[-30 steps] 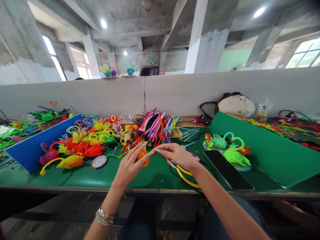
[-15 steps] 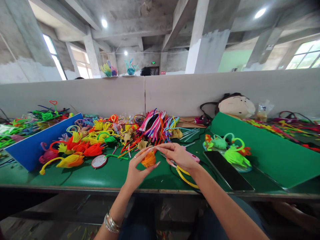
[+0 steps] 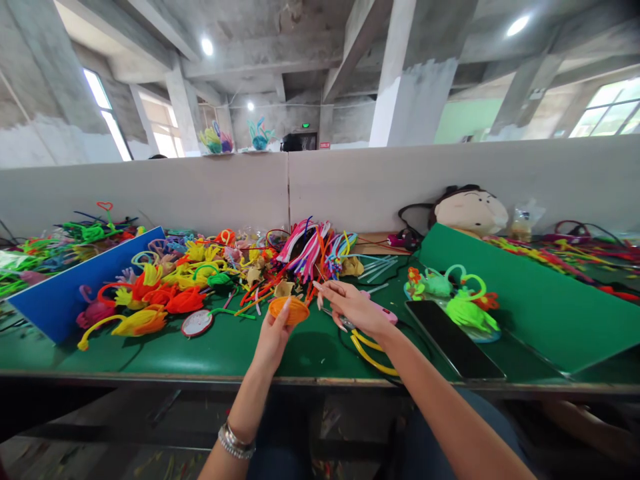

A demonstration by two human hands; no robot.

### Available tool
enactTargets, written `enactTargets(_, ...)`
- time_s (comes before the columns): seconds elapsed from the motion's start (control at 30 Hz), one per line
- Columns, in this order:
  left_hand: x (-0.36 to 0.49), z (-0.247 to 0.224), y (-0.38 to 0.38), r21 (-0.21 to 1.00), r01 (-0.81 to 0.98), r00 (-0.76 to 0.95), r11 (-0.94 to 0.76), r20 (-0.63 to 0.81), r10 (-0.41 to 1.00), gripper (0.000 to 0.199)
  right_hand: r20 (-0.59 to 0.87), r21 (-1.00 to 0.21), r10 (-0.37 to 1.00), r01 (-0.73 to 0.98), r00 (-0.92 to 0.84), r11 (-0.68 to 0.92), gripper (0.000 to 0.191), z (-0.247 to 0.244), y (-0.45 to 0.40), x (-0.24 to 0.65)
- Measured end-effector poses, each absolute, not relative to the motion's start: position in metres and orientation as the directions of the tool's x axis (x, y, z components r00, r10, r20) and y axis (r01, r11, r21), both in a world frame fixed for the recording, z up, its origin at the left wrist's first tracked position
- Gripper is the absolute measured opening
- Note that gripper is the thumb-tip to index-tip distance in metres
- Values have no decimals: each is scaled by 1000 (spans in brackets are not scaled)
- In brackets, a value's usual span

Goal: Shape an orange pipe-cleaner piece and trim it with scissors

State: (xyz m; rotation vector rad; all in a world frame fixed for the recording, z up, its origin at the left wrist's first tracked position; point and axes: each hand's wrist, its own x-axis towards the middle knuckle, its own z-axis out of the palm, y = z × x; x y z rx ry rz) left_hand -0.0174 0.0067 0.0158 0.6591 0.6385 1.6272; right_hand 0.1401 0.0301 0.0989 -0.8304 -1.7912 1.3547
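Note:
My left hand (image 3: 274,337) grips an orange fuzzy oval bundle (image 3: 291,309), which looks made of bent pipe cleaners, with the thumb laid over its near side. To the right, my right hand (image 3: 350,308) is closed, thumb and forefinger pinched together at the tips; anything between them is too small to make out. Yellow-handled pliers (image 3: 371,357) sit under its curled lower fingers, their metal tip pointing left and their handles hanging towards the table's edge. A small gap separates this hand from the orange bundle. Just behind the bundle lies a tan paper-like piece (image 3: 283,289).
Fuzzy yellow and red flower-like pieces (image 3: 187,300) crowd the left beside a blue board (image 3: 50,293). Pipe cleaners (image 3: 305,250) are heaped behind. A pink tool (image 3: 384,312), a black phone (image 3: 453,340), green fuzzy figures (image 3: 470,310) and a green board (image 3: 530,300) occupy the right.
My left fingers have drawn back from the right fingertips and closed on the orange bundle, which turned and shows its flat oval side. My right hand has barely moved.

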Motion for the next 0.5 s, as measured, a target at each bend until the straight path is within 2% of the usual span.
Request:
enactTargets(0.13, -20, 10, 14, 599, -793, -141, -114, 1, 990, 36, 180, -966, 806, 52, -564, 252, 36, 100, 28, 139)
enactTargets(0.3, -19, 13, 14, 587, -809, 4, 16, -22, 1000, 37, 168, -965, 765, 56, -621, 258, 36, 100, 23, 138)
enactTargets(0.5, -17, 21, 12, 517, -848, 26, 113, -173, 985, 35, 164, -971, 771, 35, -616, 235, 34, 98, 25, 139)
